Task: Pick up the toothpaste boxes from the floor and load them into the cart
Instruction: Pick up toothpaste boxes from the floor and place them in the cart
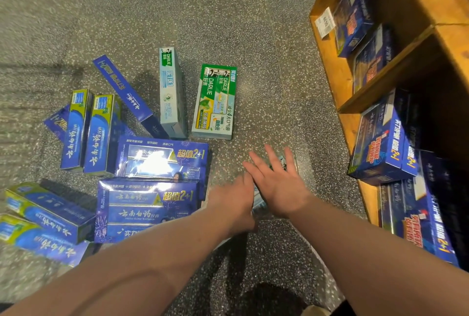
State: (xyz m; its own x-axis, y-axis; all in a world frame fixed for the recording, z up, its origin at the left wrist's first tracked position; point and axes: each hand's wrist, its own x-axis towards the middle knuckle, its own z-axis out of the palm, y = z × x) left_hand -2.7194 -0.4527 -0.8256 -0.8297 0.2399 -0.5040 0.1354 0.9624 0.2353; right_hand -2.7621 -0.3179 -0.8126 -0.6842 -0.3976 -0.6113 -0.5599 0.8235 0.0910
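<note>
Several toothpaste boxes lie on the speckled floor: a green Darlie pack point(215, 102), a pale blue Darlie box point(171, 92), a long blue box point(127, 92), blue-and-green boxes point(88, 130) and two blue 2+1 packs point(152, 204). A pale toothpaste box point(259, 200) is mostly hidden beneath my hands. My left hand point(234, 199) holds its left edge, with the fingers tucked out of sight. My right hand point(275, 181) lies flat over it with straight, spread fingers. The wooden cart point(327, 67) stands at the right with blue packs point(380, 143) on its shelves.
More blue-and-green boxes point(48, 211) lie at the lower left. A white price tag point(324, 22) hangs on the cart's upper shelf edge. Bare floor stretches beyond the boxes and between the green pack and the cart. A shoe tip point(314, 312) shows at the bottom.
</note>
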